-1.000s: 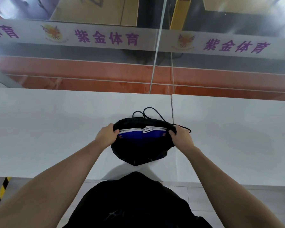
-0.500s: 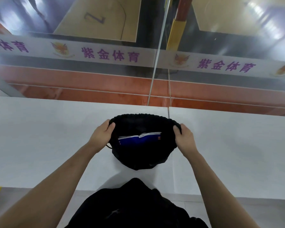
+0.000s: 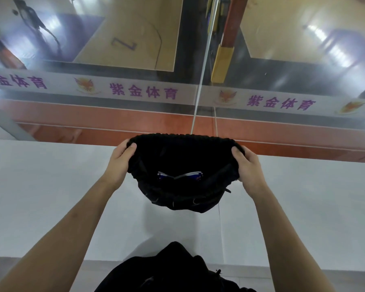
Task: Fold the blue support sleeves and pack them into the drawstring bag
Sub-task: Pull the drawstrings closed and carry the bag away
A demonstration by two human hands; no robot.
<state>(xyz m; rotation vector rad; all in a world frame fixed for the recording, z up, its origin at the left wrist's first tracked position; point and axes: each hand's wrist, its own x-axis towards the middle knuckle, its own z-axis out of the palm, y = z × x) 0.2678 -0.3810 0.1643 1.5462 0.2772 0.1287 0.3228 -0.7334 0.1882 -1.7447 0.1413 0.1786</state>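
A black drawstring bag [image 3: 183, 157] hangs raised above the white table [image 3: 51, 186], its mouth stretched wide toward me. My left hand [image 3: 119, 163] grips the bag's rim on the left side. My right hand [image 3: 248, 167] grips the rim on the right. Deep inside the bag lie the folded blue support sleeves [image 3: 179, 177]; only their white-edged tops show. The rest of the sleeves is hidden by the bag's dark walls.
The white table is made of two panels joined by a seam [image 3: 220, 228] below the bag. Beyond its far edge stands a glass wall with a banner of purple characters [image 3: 143, 91], and a court floor lies below. My black clothing [image 3: 173, 270] is at the bottom.
Both hands have lifted the bag off the table and drawn its mouth wider. The sleeves have sunk deeper, so less blue shows. The loose cord behind the bag is out of sight.
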